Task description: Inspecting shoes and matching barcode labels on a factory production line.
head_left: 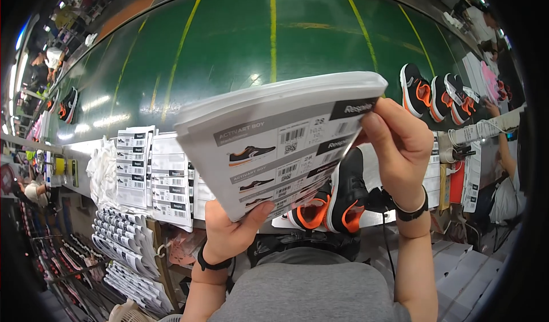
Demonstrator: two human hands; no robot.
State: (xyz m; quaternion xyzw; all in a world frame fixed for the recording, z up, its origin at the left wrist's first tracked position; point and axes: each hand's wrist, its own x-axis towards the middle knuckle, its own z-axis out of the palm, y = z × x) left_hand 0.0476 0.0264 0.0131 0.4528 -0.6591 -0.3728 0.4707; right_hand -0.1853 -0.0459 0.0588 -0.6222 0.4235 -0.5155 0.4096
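Observation:
A thick stack of white label sheets (pixel 274 133), printed with shoe pictures and barcodes, is held up tilted in front of me. Its lower edge rests in my left hand (pixel 235 230), whose thumb lies over the front. At the upper right corner my right hand (pixel 400 142) pinches the sheets between thumb and fingers. Beneath the stack, close to my body, a pair of black sneakers (pixel 347 187) with orange linings stands on the bench. The stack partly hides them.
Beyond the bench runs a green conveyor belt (pixel 229 47) with yellow lines. Several black and orange sneakers (pixel 414 90) stand on its right, others (pixel 67 106) at far left. More label sheets (pixel 170 179) lie left, by crumpled white paper (pixel 103 173). Folded label stacks (pixel 123 236) fill a rack at lower left.

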